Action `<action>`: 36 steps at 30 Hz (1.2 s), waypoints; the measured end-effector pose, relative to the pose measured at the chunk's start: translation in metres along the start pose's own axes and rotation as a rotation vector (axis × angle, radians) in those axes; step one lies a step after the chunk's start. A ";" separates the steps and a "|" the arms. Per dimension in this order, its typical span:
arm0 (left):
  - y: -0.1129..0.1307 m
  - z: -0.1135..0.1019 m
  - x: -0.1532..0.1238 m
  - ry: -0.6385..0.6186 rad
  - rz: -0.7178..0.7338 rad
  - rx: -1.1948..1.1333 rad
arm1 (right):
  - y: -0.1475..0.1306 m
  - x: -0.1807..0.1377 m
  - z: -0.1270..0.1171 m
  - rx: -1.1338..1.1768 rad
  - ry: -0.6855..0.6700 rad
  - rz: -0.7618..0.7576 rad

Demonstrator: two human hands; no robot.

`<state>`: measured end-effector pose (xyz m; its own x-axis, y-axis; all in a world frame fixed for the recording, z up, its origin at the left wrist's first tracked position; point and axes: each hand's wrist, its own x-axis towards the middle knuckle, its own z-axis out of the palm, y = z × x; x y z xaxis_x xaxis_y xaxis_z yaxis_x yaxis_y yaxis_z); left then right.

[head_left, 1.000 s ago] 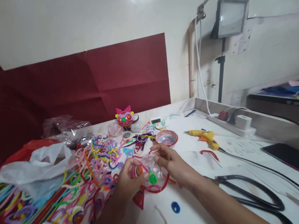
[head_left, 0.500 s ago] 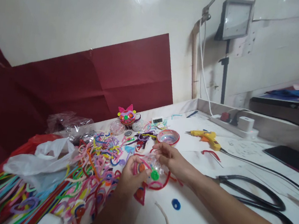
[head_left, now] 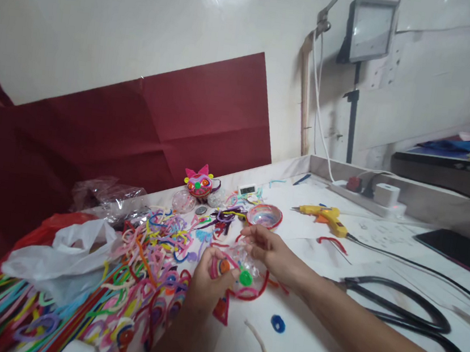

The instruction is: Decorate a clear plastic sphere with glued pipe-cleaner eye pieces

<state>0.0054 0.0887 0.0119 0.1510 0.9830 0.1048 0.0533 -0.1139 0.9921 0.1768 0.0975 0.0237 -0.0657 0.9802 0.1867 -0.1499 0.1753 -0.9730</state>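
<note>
My left hand (head_left: 205,280) is closed on the left side of a clear plastic ball trimmed with pipe cleaners (head_left: 251,295). Pink and red strands edge it, and a green coil (head_left: 245,278) and an orange coil sit on its front. At its upper right, my right hand (head_left: 267,247) has its fingers bent around the clear part; the fingertips are partly hidden. A red triangular pipe-cleaner piece (head_left: 221,309) shows just below my left hand. On the white table lie a blue coil (head_left: 278,323) and a cream pipe cleaner (head_left: 257,345).
Loose pipe cleaners (head_left: 153,246) heap at left beside a white plastic bag (head_left: 64,258). A finished pink face ornament (head_left: 199,185) and a round bowl-like shell (head_left: 264,215) stand behind. Right are a yellow glue gun (head_left: 324,214), black-handled scissors (head_left: 400,293) and a phone (head_left: 459,253).
My left hand and the trimmed ball have shifted very slightly right and down. Both hands keep about the same hold.
</note>
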 end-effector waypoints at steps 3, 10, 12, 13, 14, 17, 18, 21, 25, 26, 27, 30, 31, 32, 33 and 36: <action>0.002 0.000 -0.001 -0.015 -0.009 -0.024 | 0.001 0.001 -0.001 0.006 -0.003 -0.004; 0.005 -0.001 -0.003 -0.048 0.001 -0.014 | 0.002 0.002 -0.002 0.023 -0.004 -0.005; 0.005 -0.001 -0.002 -0.047 0.002 -0.028 | 0.002 0.003 -0.002 0.026 -0.009 -0.005; 0.004 -0.001 -0.002 -0.048 -0.002 -0.033 | 0.002 0.003 -0.002 0.027 -0.010 -0.005; 0.004 -0.001 -0.002 -0.049 -0.006 -0.034 | 0.002 0.003 -0.002 0.027 -0.010 -0.005; 0.003 -0.001 -0.001 -0.058 -0.013 -0.026 | 0.001 0.003 -0.002 0.022 -0.004 -0.003; 0.002 -0.001 -0.001 -0.060 -0.011 -0.016 | 0.001 0.002 -0.002 0.019 -0.003 -0.002; 0.002 0.000 -0.001 -0.043 -0.004 0.012 | 0.000 0.001 -0.002 0.007 0.000 0.003; 0.001 0.002 -0.001 -0.022 -0.010 0.014 | 0.000 0.000 -0.002 -0.004 0.002 0.009; 0.001 0.002 -0.001 -0.020 -0.014 0.013 | 0.000 0.001 -0.001 -0.006 0.002 0.009; 0.001 0.002 -0.001 -0.019 -0.018 0.011 | 0.000 0.001 -0.001 -0.008 0.001 0.009; 0.001 0.002 -0.001 -0.018 -0.024 0.004 | 0.001 0.001 -0.001 -0.016 -0.001 0.007; 0.000 0.002 -0.001 -0.017 -0.027 0.004 | 0.001 0.001 -0.001 -0.021 -0.001 0.005; 0.000 0.001 -0.001 -0.015 -0.029 0.002 | 0.001 0.001 -0.002 -0.025 -0.002 0.004; -0.001 0.001 -0.001 -0.013 -0.032 -0.003 | 0.001 0.001 -0.002 -0.030 -0.003 0.002; -0.003 0.001 0.000 -0.010 -0.040 -0.045 | 0.001 0.001 -0.004 -0.049 -0.007 -0.007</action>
<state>0.0066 0.0892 0.0088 0.1594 0.9851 0.0649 0.0152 -0.0682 0.9976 0.1803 0.0989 0.0228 -0.0716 0.9783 0.1944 -0.1016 0.1867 -0.9772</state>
